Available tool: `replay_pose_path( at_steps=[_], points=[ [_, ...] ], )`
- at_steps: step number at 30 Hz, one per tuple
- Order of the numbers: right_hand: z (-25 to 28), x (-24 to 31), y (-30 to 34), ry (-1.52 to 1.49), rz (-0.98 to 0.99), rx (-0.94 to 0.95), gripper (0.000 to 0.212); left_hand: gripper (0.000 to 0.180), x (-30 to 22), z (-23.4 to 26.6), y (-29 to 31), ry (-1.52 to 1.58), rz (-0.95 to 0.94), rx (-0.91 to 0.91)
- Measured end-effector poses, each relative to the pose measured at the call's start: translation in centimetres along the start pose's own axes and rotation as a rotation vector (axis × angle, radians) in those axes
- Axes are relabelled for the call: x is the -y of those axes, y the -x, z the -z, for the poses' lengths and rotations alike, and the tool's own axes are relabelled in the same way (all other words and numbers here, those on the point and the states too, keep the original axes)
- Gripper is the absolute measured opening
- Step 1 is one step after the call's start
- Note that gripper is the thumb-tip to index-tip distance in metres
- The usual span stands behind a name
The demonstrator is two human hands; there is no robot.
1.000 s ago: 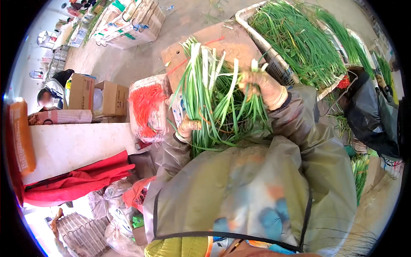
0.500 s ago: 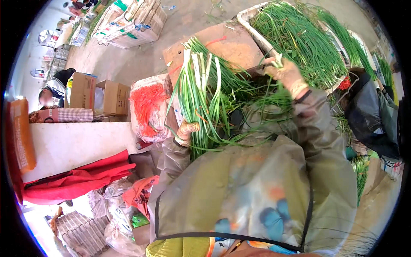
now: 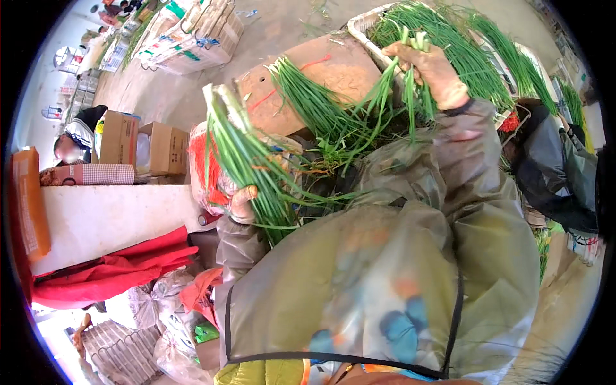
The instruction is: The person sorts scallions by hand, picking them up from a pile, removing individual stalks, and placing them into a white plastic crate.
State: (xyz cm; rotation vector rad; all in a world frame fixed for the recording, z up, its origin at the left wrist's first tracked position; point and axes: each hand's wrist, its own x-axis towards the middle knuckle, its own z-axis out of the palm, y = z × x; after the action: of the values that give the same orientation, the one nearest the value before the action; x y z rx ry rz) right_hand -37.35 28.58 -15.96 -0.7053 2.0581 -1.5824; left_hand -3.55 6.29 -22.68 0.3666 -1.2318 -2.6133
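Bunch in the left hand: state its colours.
The bunch is green with whitish stem ends, best seen in the head view.

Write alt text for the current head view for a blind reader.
A person's left hand grips a bundle of green stalks while the right hand holds a smaller bunch; more stalks lie partly on a brown board near a heaped white crate.

Bright, diffuse light fills the scene — the left wall washes out pale, the translucent smock catches soft sheen — while fisheye distortion bends straight edges toward blackened corners.
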Motion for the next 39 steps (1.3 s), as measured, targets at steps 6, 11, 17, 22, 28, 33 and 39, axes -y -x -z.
replay_pose_path(
  at_steps=[6, 11, 17, 22, 28, 33, 39],
  points=[
    [-3.4, 1.2, 2.5, -0.08, -0.063, 0.195, 0.031, 0.059, 1.3, -2.6, -2.2, -0.025, -0.062, 0.043],
    [-11.4, 1.0, 4.4, -0.345, -0.085, 0.422, 0.028, 0.06, 1.1, -5.8, -2.5, -0.069, 0.054, 0.155],
    [-11.9, -2.5, 3.8, -0.282, -0.046, 0.383, 0.015, 0.069, 1.8, -3.8, -2.0, -0.017, -0.012, 0.074],
    [-12.3, -3.1, 4.4, -0.356, -0.031, 0.379, 0.025, 0.071, 2.7, -2.5, -2.4, 0.054, -0.065, 0.038],
    [-13.5, -1.5, 4.4, 0.019, -0.004, 0.491, 0.023, 0.06, 2.0, -4.4, -1.7, -0.19, -0.005, -0.082],
    [-10.6, -1.1, 5.2, -0.573, -0.185, 0.718, 0.017, 0.053, 1.7, -5.0, -2.2, -0.26, -0.119, 0.045],
    [-3.7, -1.8, 4.9, -1.016, -0.111, 0.386, 0.015, 0.056, 2.4, -4.0, -1.7, -0.233, -0.082, 0.049]
  ],
)
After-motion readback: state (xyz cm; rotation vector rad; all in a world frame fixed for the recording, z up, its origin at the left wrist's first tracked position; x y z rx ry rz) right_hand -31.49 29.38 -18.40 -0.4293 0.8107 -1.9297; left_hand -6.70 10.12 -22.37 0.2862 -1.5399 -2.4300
